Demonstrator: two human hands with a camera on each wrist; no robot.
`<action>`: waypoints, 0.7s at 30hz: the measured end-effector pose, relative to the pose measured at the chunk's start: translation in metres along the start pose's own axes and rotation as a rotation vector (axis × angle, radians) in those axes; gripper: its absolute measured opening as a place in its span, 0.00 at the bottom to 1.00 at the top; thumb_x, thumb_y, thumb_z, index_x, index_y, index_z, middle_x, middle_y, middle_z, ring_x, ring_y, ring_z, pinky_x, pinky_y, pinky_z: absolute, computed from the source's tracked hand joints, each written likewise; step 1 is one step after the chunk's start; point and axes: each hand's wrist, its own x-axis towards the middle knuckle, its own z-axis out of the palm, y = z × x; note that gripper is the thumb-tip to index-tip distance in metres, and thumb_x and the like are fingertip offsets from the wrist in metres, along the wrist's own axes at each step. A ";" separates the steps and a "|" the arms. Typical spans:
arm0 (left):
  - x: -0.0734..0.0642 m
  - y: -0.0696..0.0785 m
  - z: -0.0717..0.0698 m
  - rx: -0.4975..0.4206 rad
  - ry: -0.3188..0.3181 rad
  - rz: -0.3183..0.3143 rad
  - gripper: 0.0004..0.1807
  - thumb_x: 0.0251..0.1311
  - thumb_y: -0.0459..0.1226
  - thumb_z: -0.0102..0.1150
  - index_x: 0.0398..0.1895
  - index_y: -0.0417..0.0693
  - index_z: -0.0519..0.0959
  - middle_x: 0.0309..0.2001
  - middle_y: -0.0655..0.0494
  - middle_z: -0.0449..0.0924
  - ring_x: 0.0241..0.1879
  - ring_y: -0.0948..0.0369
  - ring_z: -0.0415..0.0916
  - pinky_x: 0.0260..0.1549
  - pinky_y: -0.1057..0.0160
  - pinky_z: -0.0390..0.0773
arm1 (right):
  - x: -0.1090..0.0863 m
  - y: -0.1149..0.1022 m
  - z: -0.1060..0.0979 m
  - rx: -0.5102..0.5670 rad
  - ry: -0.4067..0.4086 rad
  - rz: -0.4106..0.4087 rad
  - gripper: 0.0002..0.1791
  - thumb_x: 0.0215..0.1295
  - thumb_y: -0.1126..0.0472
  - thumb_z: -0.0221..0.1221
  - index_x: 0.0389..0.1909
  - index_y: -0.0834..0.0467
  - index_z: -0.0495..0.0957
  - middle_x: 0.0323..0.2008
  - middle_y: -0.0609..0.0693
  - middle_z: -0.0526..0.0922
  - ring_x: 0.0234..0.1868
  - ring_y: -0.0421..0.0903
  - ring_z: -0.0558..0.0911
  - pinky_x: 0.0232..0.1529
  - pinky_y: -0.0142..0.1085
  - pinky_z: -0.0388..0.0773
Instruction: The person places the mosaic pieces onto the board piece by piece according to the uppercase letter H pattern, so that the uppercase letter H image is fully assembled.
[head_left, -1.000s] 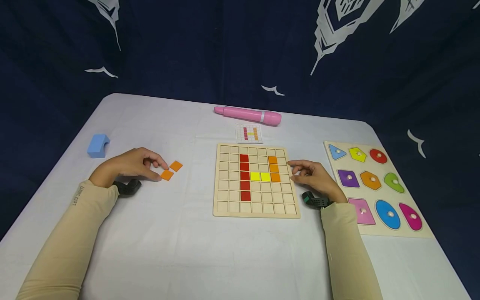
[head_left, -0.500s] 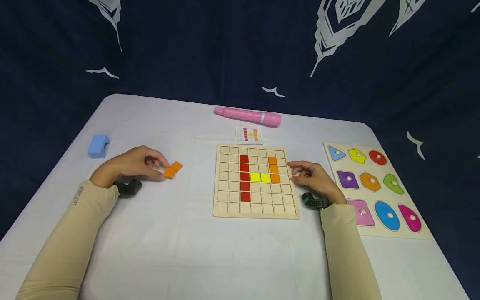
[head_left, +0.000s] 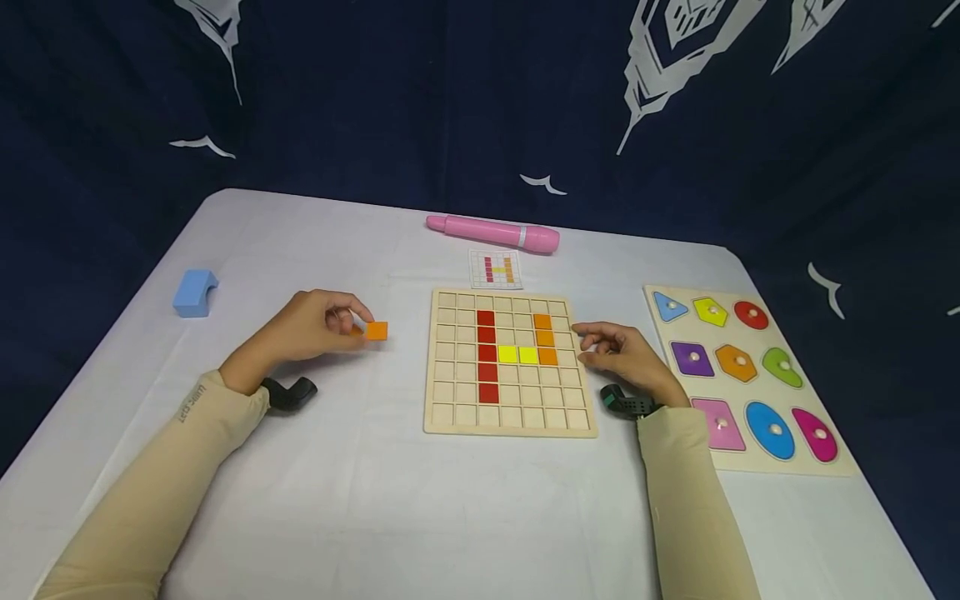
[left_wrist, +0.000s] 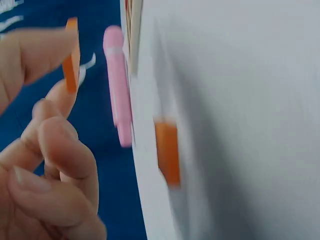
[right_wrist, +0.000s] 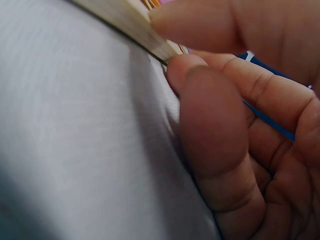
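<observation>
My left hand (head_left: pixel 303 329) pinches an orange square tile (head_left: pixel 377 331) between thumb and index finger, left of the wooden grid board (head_left: pixel 465 392). In the left wrist view this tile (left_wrist: pixel 73 65) is held on edge, clear of the white tabletop. A second orange tile (left_wrist: pixel 168 152) lies on the table, mostly hidden behind my fingers in the head view. The board bears a column of several red tiles (head_left: pixel 487 352), two yellow tiles (head_left: pixel 517 355) and three orange tiles (head_left: pixel 545 338). My right hand (head_left: pixel 622 354), fingers loosely bent, touches the board's right edge with its fingertips.
A small pattern card (head_left: pixel 495 269) lies behind the board, with a pink marker-shaped object (head_left: pixel 491 233) beyond it. A blue arched block (head_left: pixel 196 293) sits at the far left. To the right lies a knobbed shape puzzle (head_left: pixel 738 392).
My left hand slid one orange tile towards the other, then lifted it and moved right with it in its pinch. The right hand stays at the board's edge.
</observation>
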 end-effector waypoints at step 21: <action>-0.003 0.062 0.059 -0.083 0.091 0.026 0.13 0.55 0.33 0.75 0.44 0.46 0.87 0.38 0.57 0.91 0.27 0.60 0.78 0.28 0.65 0.74 | -0.001 -0.003 0.001 0.012 0.008 0.018 0.27 0.69 0.73 0.66 0.67 0.75 0.76 0.42 0.53 0.82 0.33 0.39 0.73 0.35 0.27 0.70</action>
